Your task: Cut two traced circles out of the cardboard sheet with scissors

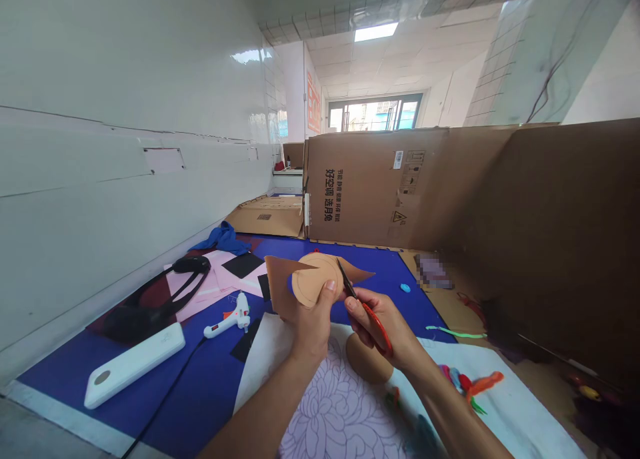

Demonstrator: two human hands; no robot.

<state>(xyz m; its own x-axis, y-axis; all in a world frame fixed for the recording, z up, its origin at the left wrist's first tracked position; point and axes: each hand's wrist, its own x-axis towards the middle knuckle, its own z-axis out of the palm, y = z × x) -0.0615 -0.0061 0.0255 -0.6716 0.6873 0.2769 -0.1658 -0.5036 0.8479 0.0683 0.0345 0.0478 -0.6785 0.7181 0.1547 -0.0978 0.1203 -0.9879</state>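
Tan sheet material [285,282] with a round outline drawn on it is pinched in my left hand [315,319], the thumb on its face. My right hand [377,319] holds scissors [379,327] with red-orange handles. Their dark blades lie at the right edge of the round part, and a pointed flap of the sheet sticks out beyond them. Below my hands, a tan oval piece [369,357] rests on a white sheet [333,405] printed with flower outlines.
A white glue gun [230,317] with a black cord, a long white device [135,365] and black straps [190,279] lie left. Coloured fluffy bits [465,382] are at right. A large cardboard panel [370,192] stands behind.
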